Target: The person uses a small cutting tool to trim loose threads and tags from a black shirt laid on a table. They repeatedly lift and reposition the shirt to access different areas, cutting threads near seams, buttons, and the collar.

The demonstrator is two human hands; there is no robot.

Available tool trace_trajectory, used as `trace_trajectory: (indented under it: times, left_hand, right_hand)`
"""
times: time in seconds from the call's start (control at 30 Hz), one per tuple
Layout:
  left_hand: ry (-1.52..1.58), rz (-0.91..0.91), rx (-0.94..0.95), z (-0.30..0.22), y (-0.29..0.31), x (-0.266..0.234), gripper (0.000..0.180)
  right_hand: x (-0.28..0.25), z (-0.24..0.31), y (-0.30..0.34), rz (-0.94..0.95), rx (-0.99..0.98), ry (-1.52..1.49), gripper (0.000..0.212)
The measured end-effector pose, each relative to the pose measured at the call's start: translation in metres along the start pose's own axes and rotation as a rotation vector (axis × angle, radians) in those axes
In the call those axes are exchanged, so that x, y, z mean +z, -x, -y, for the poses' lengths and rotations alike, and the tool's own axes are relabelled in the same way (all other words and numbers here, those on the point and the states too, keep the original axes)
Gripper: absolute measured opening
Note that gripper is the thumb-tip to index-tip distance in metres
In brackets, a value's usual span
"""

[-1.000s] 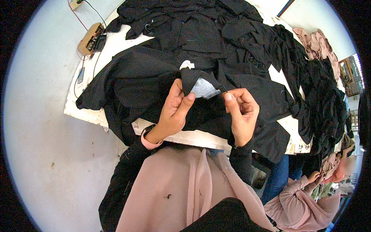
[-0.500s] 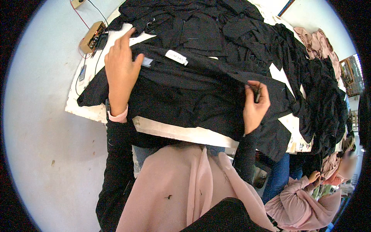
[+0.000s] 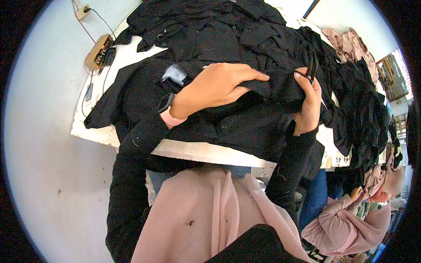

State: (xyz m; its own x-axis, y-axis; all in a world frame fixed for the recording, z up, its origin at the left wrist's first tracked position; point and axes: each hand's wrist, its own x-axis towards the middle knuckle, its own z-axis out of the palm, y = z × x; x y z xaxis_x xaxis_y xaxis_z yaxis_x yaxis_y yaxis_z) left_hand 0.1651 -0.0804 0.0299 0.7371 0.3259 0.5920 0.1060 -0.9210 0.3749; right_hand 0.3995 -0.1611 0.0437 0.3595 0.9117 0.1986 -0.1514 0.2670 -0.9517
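A black garment [image 3: 184, 125] with buttons lies spread along the table's near edge. My left hand [image 3: 215, 87] reaches across it, a fold of the cloth pinched between thumb and fingers. To the right, my right hand [image 3: 309, 98] is closed around small dark thread snips [image 3: 312, 68], their blades pointing up and away. The same hand is at the raised edge of the cloth; whether it also grips the fabric I cannot tell. A whitish label [image 3: 174, 75] shows on the garment beside my left wrist, partly covered by it.
More black garments [image 3: 219, 37] are heaped over the white table [image 3: 210, 153] at the back and right. Pink cloth [image 3: 351, 44] lies at the far right. A wooden electrical box [image 3: 99, 52] with cords sits at the left wall. Another person [image 3: 346, 223] works at lower right.
My left hand has moved right from the garment's left end and taken hold of the cloth. My right hand has risen with the snips, lifting a garment edge. The buttons now show.
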Motion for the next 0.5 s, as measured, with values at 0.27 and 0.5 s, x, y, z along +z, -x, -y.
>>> trace_trajectory:
  times: [0.27, 0.5]
  left_hand:
    - [0.384, 0.056, -0.669, 0.004, 0.007, -0.008, 0.027]
    - [0.826, -0.144, -0.741, 0.005, 0.025, -0.004, 0.029]
  right_hand:
    - [0.017, -0.039, -0.003, -0.265, -0.58, 1.096, 0.036]
    - [0.064, -0.05, 0.069, -0.121, -0.644, 0.765, 0.032]
